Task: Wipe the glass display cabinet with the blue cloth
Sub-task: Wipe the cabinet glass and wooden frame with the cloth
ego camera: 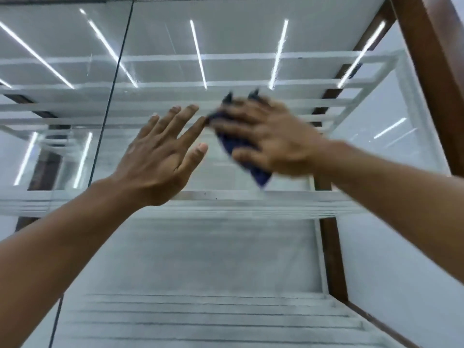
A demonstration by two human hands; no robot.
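one grip flat on cloth

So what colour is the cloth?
Dark blue, nearly navy. The cloth shows under the right hand in the head view, a bit blurred.

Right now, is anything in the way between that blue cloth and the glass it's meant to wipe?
Nothing visible is. The right hand presses the blue cloth flat against the glass display cabinet. The left hand is spread open beside it, its fingertip close to the cloth's edge, not between cloth and glass.
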